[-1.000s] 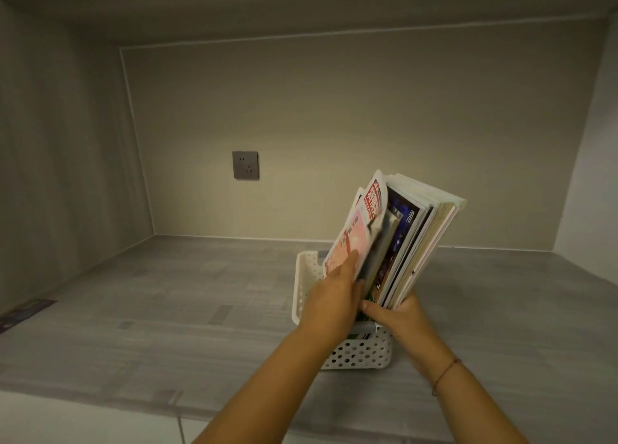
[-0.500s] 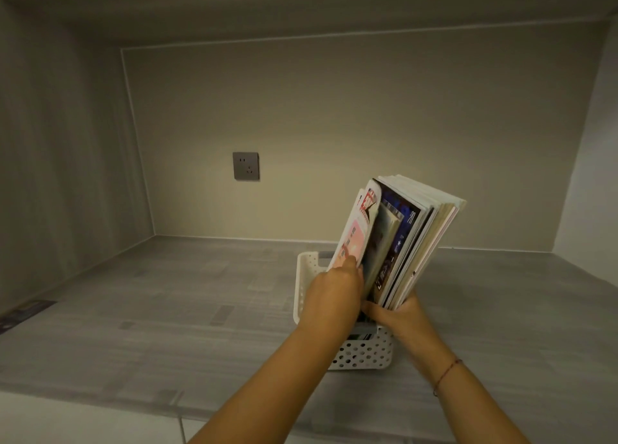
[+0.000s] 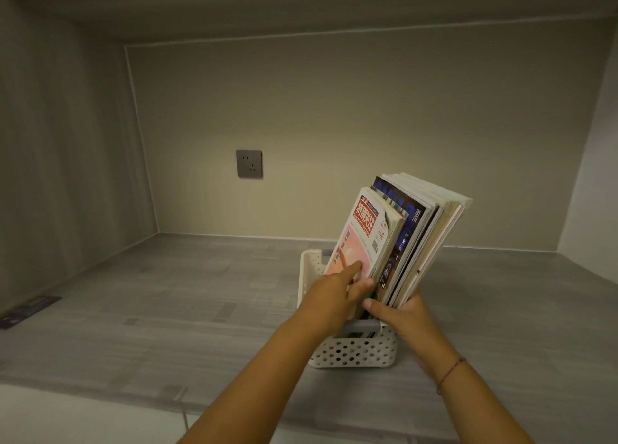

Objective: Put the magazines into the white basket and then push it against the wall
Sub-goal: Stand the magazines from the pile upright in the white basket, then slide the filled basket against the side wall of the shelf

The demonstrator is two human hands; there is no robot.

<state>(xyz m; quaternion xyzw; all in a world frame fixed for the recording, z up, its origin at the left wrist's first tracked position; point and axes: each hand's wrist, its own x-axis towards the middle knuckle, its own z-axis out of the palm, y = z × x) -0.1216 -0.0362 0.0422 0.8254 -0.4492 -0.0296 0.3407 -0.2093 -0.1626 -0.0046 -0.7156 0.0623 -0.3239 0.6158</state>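
A small white perforated basket (image 3: 354, 351) stands on the grey shelf surface (image 3: 187, 296), well short of the back wall (image 3: 334, 116). Several magazines (image 3: 411, 236) stand on end in it, leaning to the right. The front one (image 3: 363, 236) has a pink and red cover. My left hand (image 3: 334, 293) presses its fingers on that front cover near the bottom. My right hand (image 3: 401, 316) grips the lower edge of the stack from the right side. The magazines' bottoms are hidden behind my hands and the basket.
A grey wall socket (image 3: 249, 163) sits on the back wall, left of the basket. Side walls close the alcove at left (image 3: 67, 176) and right (image 3: 592, 183). A dark flat item (image 3: 28, 310) lies at the far left. The shelf's front edge (image 3: 133, 397) runs below my arms.
The front pink magazine has swung from leaning left to lying against the stack. My left hand moved forward onto its cover. The basket has not moved.
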